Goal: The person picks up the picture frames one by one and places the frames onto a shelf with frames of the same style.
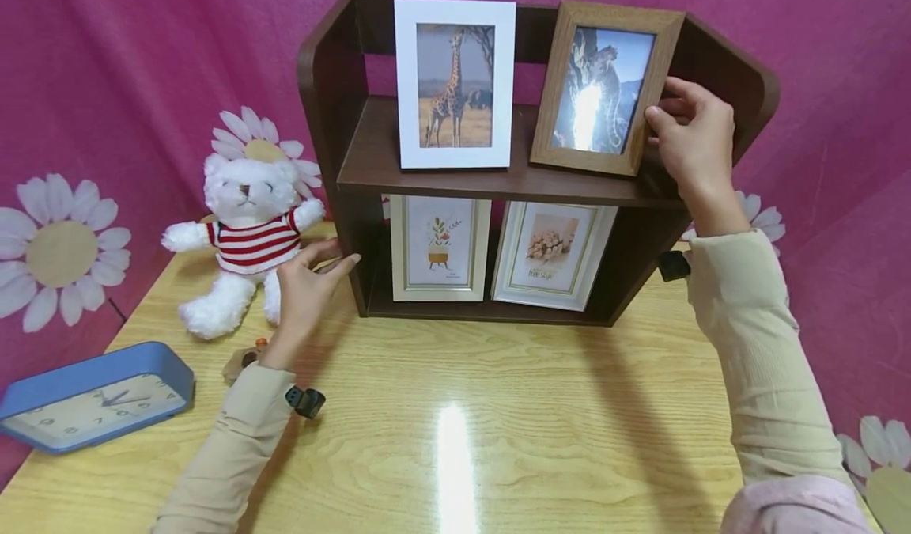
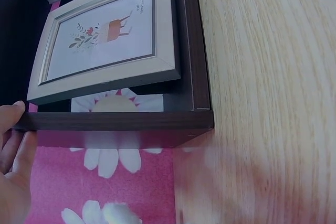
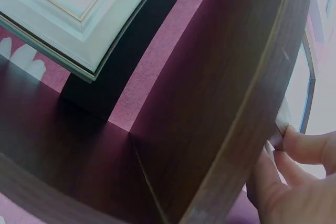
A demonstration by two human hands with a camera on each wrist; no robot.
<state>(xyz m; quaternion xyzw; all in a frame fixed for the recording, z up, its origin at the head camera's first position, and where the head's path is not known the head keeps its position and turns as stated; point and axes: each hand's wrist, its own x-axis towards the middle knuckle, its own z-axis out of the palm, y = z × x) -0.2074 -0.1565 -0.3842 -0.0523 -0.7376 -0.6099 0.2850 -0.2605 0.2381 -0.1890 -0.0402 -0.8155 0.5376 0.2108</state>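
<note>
A dark brown two-tier shelf point(image 1: 323, 99) stands on the table. My right hand point(image 1: 697, 134) pinches the right edge of a brown wooden picture frame point(image 1: 605, 91) on the upper tier, thumb in front. This frame holds a leopard picture with glare on it and leans slightly. Low on the shelf's left side panel, my left hand point(image 1: 306, 289) grips the front edge between thumb and fingers; the left wrist view shows the fingers point(image 2: 23, 156) on the panel's outer side. Left of the brown frame is a white giraffe picture frame point(image 1: 455, 83).
On the lower tier lean a cream frame point(image 1: 440, 249) with a plant print and a white frame point(image 1: 555, 257) with a flower print. A white teddy bear point(image 1: 245, 233) in a striped sweater sits left of the shelf. A blue clock point(image 1: 100, 395) lies nearer, beside a small brown object point(image 1: 242, 364).
</note>
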